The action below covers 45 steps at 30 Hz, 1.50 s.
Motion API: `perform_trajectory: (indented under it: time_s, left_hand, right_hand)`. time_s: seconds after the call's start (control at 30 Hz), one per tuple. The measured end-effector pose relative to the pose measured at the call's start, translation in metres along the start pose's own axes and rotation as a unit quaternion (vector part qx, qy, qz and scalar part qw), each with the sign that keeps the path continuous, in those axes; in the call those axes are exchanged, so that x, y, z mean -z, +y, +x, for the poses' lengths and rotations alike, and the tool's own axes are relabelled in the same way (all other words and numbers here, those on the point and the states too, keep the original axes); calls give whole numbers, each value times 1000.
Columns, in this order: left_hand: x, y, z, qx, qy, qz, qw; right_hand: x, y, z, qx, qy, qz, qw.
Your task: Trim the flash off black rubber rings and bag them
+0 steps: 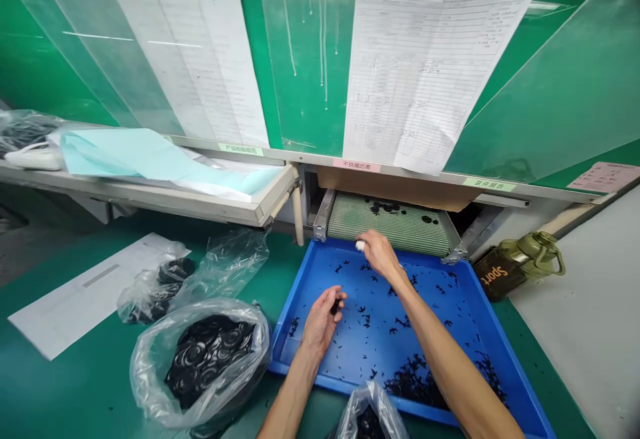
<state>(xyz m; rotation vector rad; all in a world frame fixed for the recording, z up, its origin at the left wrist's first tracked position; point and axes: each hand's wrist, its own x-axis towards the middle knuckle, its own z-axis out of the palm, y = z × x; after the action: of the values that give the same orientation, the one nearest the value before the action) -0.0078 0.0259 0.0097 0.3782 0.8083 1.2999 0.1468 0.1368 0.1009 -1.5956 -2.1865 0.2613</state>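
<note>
Over the blue tray [300,292], the left hand [321,322] curls its grip round a black part [335,305]; the right hand [381,255] stretches toward the conveyor belt [400,232], grip hidden from me. A plastic bag [150,365] stands alongside.

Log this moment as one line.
left hand: holding black piece | right hand: over near edge of belt, contact unclear | blue tray: black bits scattered, heaped at near side
</note>
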Motion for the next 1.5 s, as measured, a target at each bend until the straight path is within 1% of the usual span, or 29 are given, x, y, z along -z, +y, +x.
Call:
perform_trajectory:
  time_s: [0.07, 0.1, 0.13, 0.2, 0.27, 0.43, 0.5, 0.6, 0.77, 1.03, 1.2, 1.4, 1.5]
  left_hand:
    - [-2, -1, -1, -6, -33, 15, 999]
    - [-2, -2, -1, -13, -47, 25, 999]
    - [-2, -2, -1, -19, -57, 34, 998]
    - [0, -5, 0, -25, -67, 50, 996]
    - [1, -7, 1, -22, -71, 61, 995]
    - [1, -8, 1, -18, -82, 75, 994]
    - [2, -9, 1, -25, -77, 75, 994]
    - [2, -10, 2, -31, -72, 77, 994]
    - [3, -11, 2, -41, -71, 87, 993]
    - [1, -10, 0, -58, -69, 100, 991]
    - [-1, -9, -2, -62, -70, 110, 990]
    - [-3, -8, -5, -83, -60, 142, 985]
    - [-5, -7, -6, -92, -56, 159, 981]
  right_hand:
    - [-12, -12, -39, 70, -36, 28, 996]
    - [-18, -17, -57, 94, -49, 42, 993]
    - [-23, -22, -72, 108, -56, 52, 991]
    - [-29, -29, -94, 107, -58, 51, 991]
    - [-30, -33, -106, 91, -56, 27, 994]
    - [-23, -37, -125, 66, -63, -4, 996]
    - [-24, -37, -135, 31, -50, -16, 998]
    - [-32, -38, -149, -13, -20, -18, 1000]
    - [-41, -44, -153, -43, -1, -28, 999]
    - [-36, -54, -149, -81, -7, -46, 996]
    - [-37, -51, -146, -83, -14, -44, 995]
    - [-44, -53, -148, -83, 5, -41, 996]
    - [-47, -54, -148, -88, 20, -10, 996]
